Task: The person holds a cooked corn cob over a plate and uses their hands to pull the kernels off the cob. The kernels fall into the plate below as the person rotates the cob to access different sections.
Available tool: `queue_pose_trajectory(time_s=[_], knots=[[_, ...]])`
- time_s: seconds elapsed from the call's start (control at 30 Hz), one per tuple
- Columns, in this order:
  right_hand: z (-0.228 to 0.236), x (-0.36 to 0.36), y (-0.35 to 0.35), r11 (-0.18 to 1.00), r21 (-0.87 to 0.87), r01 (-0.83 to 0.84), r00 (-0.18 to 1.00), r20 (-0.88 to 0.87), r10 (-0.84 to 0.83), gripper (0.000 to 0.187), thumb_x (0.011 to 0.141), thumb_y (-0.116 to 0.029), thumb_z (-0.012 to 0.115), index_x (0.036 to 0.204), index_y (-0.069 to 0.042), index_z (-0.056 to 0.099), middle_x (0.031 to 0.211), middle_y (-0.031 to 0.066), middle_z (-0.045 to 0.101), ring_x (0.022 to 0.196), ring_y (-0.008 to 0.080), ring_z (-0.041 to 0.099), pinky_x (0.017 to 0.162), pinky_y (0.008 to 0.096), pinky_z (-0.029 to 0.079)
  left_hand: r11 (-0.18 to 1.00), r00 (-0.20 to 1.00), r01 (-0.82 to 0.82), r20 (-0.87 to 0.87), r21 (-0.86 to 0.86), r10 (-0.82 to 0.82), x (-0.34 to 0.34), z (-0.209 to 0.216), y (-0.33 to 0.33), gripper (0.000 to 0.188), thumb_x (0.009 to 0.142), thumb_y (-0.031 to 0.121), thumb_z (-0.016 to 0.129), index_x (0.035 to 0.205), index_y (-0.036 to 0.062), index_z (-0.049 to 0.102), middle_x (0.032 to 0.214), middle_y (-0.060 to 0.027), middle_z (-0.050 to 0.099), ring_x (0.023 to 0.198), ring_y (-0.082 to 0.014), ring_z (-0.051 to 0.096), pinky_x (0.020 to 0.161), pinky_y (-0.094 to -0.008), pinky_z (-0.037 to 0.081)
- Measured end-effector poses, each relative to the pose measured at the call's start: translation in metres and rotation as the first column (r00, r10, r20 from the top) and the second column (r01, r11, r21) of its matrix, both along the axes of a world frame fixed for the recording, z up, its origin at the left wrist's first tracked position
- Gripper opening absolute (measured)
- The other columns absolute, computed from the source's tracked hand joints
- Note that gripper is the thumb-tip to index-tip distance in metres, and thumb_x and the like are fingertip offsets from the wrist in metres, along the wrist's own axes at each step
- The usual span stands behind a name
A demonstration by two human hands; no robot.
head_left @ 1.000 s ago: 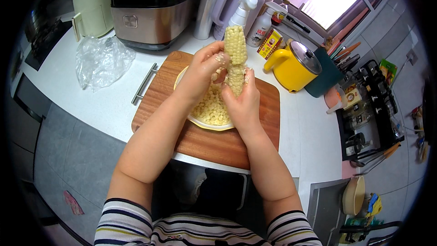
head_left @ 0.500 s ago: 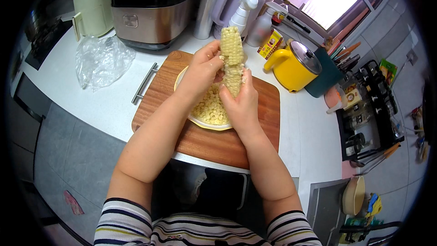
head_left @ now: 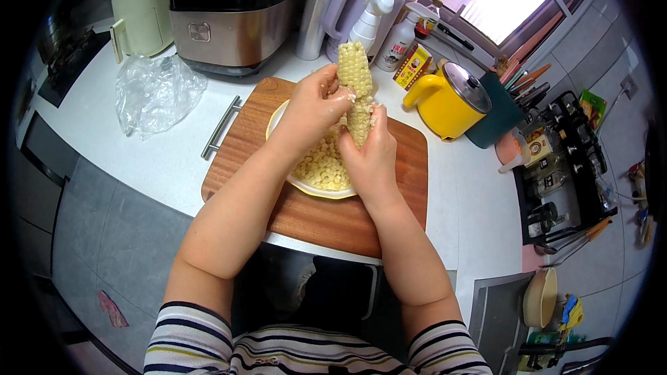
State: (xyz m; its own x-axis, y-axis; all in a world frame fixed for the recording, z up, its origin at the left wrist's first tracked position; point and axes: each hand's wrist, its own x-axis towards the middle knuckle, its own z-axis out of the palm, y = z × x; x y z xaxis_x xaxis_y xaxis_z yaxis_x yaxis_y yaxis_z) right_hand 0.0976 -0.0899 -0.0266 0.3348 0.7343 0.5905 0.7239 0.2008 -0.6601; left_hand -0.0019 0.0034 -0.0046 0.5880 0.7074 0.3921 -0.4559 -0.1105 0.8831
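A pale corn cob (head_left: pixel 355 68) stands nearly upright over a bowl (head_left: pixel 332 194) with a pale yellow rim. My right hand (head_left: pixel 372 156) grips the cob's lower part, its thumb along the near side. With thumb and fingers drawn together, my left hand (head_left: pixel 316 105) presses on the cob's middle from the left; bits of corn cling to the thumb tip. Loose corn kernels (head_left: pixel 324 165) fill the bowl below, partly hidden by both hands. Underneath lies a brown wooden cutting board (head_left: pixel 313 226) with a metal handle (head_left: pixel 221 127) at its left.
A crumpled clear plastic bag (head_left: pixel 156 97) lies left of the board. Behind stand a rice cooker (head_left: pixel 229 24), a white spray bottle (head_left: pixel 372 14) and a lilac jug (head_left: pixel 342 10). To the right are a yellow electric pot (head_left: pixel 445 107), a small yellow box (head_left: pixel 413 68) and a utensil holder (head_left: pixel 492 107).
My left hand has shifted slightly right, its thumb moving across the cob's middle. The right hand still holds the cob, which has barely moved.
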Motion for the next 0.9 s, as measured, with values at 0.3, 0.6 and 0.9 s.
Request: queue_pose_trajectory(time_s=[0.3, 0.6, 0.9], knots=[[0.0007, 0.0009, -0.0008, 0.999, -0.033, -0.017, 1.0, -0.012, 0.017, 0.039, 0.082, -0.008, 0.061, 0.116, 0.003, 0.045, 0.098, 0.0234, 0.065, 0.093, 0.0378, 0.066, 0.077, 0.0404, 0.051, 1.0, 0.999, -0.028, -0.022, -0.004, 0.028, -0.0023, 0.0032, -0.0006, 0.034, 0.081, 0.0, 0.05, 0.114, -0.0075, 0.056, 0.102, -0.009, 0.064, 0.095, -0.0123, 0.06, 0.084, -0.0262, 0.047], [0.0037, -0.0012, -0.0024, 0.999, -0.016, -0.049, 0.997, -0.067, 0.048, 0.039, 0.082, -0.008, 0.06, 0.117, 0.003, 0.045, 0.1, 0.0208, 0.066, 0.093, 0.0335, 0.067, 0.078, 0.038, 0.051, 0.998, 0.996, 0.036, 0.078, -0.054, -0.031, -0.0012, 0.0013, -0.0005, 0.034, 0.085, 0.005, 0.053, 0.118, -0.0037, 0.056, 0.099, -0.0052, 0.064, 0.081, -0.0073, 0.057, 0.069, -0.0229, 0.046], [0.0023, 0.002, -0.0019, 0.999, -0.004, -0.048, 0.998, -0.041, 0.048, 0.039, 0.082, -0.007, 0.059, 0.116, 0.003, 0.044, 0.098, 0.0237, 0.064, 0.093, 0.0379, 0.066, 0.077, 0.0418, 0.05, 0.998, 0.999, 0.049, -0.014, -0.029, -0.049, -0.0019, 0.0019, -0.001, 0.033, 0.092, 0.024, 0.058, 0.119, 0.0049, 0.057, 0.09, 0.0044, 0.058, 0.073, -0.0023, 0.047, 0.056, -0.0182, 0.034]])
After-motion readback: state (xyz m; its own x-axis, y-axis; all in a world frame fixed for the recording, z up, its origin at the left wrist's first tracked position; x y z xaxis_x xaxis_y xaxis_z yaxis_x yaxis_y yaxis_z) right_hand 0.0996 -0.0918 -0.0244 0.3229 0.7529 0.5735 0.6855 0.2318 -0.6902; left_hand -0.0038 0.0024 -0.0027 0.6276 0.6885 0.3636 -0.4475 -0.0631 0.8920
